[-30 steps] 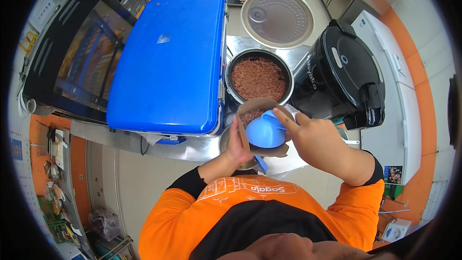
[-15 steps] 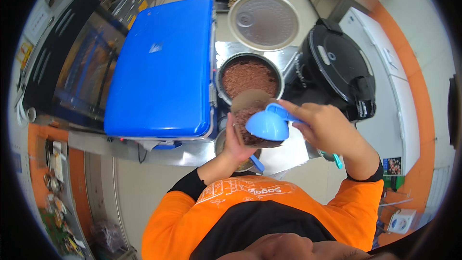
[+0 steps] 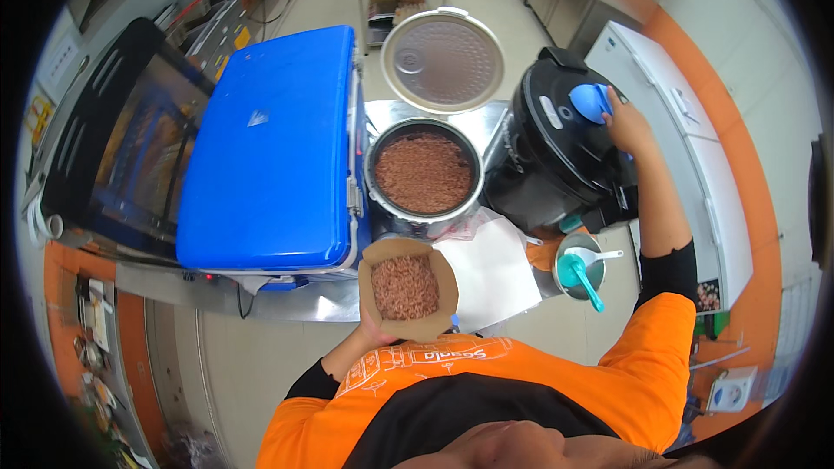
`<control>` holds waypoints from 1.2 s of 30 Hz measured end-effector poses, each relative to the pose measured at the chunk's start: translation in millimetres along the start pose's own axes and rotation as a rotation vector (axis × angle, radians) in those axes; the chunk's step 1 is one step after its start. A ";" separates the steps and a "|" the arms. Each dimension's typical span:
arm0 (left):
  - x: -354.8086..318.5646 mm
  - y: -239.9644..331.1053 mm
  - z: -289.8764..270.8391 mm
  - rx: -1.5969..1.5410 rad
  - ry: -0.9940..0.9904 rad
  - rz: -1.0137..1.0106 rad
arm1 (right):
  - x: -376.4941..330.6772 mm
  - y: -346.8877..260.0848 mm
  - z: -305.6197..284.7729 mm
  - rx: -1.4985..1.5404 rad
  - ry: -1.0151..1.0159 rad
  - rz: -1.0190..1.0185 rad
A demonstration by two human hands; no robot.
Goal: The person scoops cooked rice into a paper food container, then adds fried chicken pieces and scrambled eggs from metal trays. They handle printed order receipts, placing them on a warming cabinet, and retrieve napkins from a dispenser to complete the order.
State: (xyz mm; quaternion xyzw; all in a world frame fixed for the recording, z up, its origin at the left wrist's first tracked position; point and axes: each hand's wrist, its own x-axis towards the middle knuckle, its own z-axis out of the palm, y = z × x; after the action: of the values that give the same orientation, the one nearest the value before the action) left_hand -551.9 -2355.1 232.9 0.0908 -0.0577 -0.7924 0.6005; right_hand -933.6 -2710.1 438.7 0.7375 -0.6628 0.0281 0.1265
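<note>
Your left hand (image 3: 373, 331) holds the open brown carton (image 3: 395, 248), fingers at its lower left edge, partly hidden beneath. Reddish rice (image 3: 405, 288) sits inside, just ahead of those fingers. Right of them: white sheet (image 3: 495, 276) on the steel surface (image 3: 308, 306). Farther right, metal bowl (image 3: 563, 288) with a teal scoop (image 3: 573, 271) and white ladle (image 3: 608, 254) in it. Ahead of your left fingers, past the carton: open pot (image 3: 376, 146) of reddish-brown rice, blue cool box (image 3: 269, 156) to its left. Your right hand (image 3: 629, 128) is out ahead, fingers closed on the blue scoop (image 3: 590, 103), over the black cooker (image 3: 539, 161); can't tell if scoop touches its lid. White freezer (image 3: 682, 104) stands beyond those fingers, to the right. Raised round lid (image 3: 445, 62) is behind the pot.
</note>
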 end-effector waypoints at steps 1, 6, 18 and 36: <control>-11.9 -0.4 -9.0 -0.009 0.054 0.007 | 2.8 -36.6 -23.8 -0.071 0.028 0.012; -37.8 -8.4 -26.8 -0.047 0.172 -0.013 | 69.1 -147.5 -47.1 0.394 0.211 -0.413; -104.3 22.0 -49.4 0.064 0.239 0.211 | 7.6 -236.4 13.1 0.627 0.321 -0.564; -303.0 3.5 -66.0 -0.351 0.258 0.934 | -110.0 -358.7 129.1 0.569 0.533 -0.344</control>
State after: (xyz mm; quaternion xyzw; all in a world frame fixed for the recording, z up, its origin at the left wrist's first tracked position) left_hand -455.1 -2063.3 191.8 0.0503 0.1163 -0.4199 0.8987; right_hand -609.9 -2600.2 237.3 0.8097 -0.4401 0.3783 0.0878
